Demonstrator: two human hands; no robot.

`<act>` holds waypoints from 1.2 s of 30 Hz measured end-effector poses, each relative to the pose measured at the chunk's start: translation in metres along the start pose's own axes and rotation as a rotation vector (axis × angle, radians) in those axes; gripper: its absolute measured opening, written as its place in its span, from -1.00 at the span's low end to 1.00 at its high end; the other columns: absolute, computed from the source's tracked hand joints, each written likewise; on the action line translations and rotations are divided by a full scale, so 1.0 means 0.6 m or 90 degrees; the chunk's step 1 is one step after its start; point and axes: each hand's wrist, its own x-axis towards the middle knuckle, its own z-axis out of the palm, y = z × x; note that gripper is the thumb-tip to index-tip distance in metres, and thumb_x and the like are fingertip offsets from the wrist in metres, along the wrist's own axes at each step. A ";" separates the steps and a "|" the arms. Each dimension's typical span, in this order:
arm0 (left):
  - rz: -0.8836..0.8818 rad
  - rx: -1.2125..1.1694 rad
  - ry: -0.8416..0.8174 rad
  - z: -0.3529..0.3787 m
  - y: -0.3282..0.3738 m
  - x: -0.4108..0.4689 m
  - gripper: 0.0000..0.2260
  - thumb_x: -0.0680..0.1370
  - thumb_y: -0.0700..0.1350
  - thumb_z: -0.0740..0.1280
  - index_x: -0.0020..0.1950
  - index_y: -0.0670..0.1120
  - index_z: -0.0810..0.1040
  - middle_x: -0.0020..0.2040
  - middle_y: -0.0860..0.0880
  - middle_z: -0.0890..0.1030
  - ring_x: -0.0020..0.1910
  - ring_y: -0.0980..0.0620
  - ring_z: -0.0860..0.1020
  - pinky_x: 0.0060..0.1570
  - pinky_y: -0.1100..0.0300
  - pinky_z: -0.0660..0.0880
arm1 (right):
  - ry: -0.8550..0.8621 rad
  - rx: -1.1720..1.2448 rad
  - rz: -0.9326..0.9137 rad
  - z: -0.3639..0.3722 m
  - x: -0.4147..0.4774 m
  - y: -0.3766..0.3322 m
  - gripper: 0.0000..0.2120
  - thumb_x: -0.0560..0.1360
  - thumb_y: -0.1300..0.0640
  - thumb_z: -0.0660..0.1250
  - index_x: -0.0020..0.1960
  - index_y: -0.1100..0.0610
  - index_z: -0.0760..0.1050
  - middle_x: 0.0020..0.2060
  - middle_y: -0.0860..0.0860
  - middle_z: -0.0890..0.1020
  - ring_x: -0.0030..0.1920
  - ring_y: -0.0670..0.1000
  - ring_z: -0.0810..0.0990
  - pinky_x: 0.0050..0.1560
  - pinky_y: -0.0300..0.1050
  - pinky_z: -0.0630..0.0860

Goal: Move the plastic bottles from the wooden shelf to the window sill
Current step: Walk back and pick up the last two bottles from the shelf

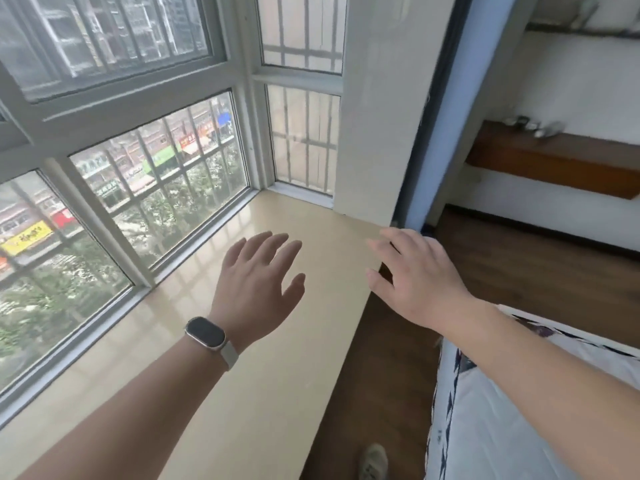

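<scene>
Both hands are empty and spread open, palm down, with the fingers a little apart. The left hand (pixel 258 271) hangs above the wide, glossy cream window sill (pixel 194 368); I cannot tell if it touches the surface. On its wrist there is a dark oval smartwatch with a pale band (pixel 207 336). The right hand (pixel 415 275) is at the front corner of the sill, near the white wall pillar (pixel 381 109), and its fingertips lie over the sill's edge; whether they press on it is not clear.

No bottle stands on the visible part of the sill. The brown wooden shelf (pixel 554 161) is fixed on the white wall far to the right, well apart from both hands. On its left end lie some small grey and pale objects (pixel 533 126), but they are too blurred to say if these are the plastic bottles. A second shelf above it is also blurred.

Behind the sill are white-framed windows with metal bars (pixel 152 174), and outside I see green trees and colourful shop signs. The floor (pixel 519 268) is of dark brown wood. At the lower right is a bed with a white patterned cover (pixel 502 427), and a light shoe (pixel 374 460) shows at the bottom edge.
</scene>
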 end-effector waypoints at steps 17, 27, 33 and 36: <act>0.201 -0.028 -0.074 0.179 0.256 0.356 -0.53 0.58 0.17 0.17 0.38 -0.04 0.49 0.34 -0.13 0.57 0.37 -0.23 0.47 0.36 -0.20 0.35 | 0.102 0.000 0.181 0.042 0.022 0.385 -0.52 0.52 -0.16 0.16 0.27 0.11 0.55 0.22 0.14 0.59 0.23 0.21 0.53 0.20 0.12 0.48; 0.300 -0.046 -0.053 0.235 0.356 0.479 -0.53 0.59 0.18 0.14 0.36 -0.05 0.54 0.32 -0.13 0.58 0.35 -0.22 0.49 0.32 -0.23 0.38 | 0.163 -0.044 0.259 0.030 0.003 0.513 -0.53 0.50 -0.14 0.20 0.23 0.13 0.58 0.17 0.11 0.60 0.18 0.18 0.56 0.16 0.08 0.46; 0.337 -0.062 0.012 0.272 0.389 0.551 -0.54 0.59 0.15 0.15 0.29 -0.10 0.59 0.26 -0.18 0.62 0.27 -0.27 0.55 0.26 -0.24 0.44 | 0.153 -0.076 0.282 0.041 0.016 0.563 -0.54 0.50 -0.14 0.20 0.23 0.11 0.58 0.18 0.11 0.60 0.19 0.17 0.54 0.19 0.09 0.42; 0.355 -0.083 0.001 0.307 0.387 0.598 -0.55 0.59 0.15 0.16 0.31 -0.10 0.58 0.28 -0.16 0.61 0.30 -0.25 0.53 0.28 -0.21 0.40 | 0.138 -0.087 0.290 0.056 0.042 0.588 -0.53 0.50 -0.15 0.20 0.24 0.11 0.58 0.18 0.10 0.60 0.19 0.18 0.55 0.18 0.09 0.42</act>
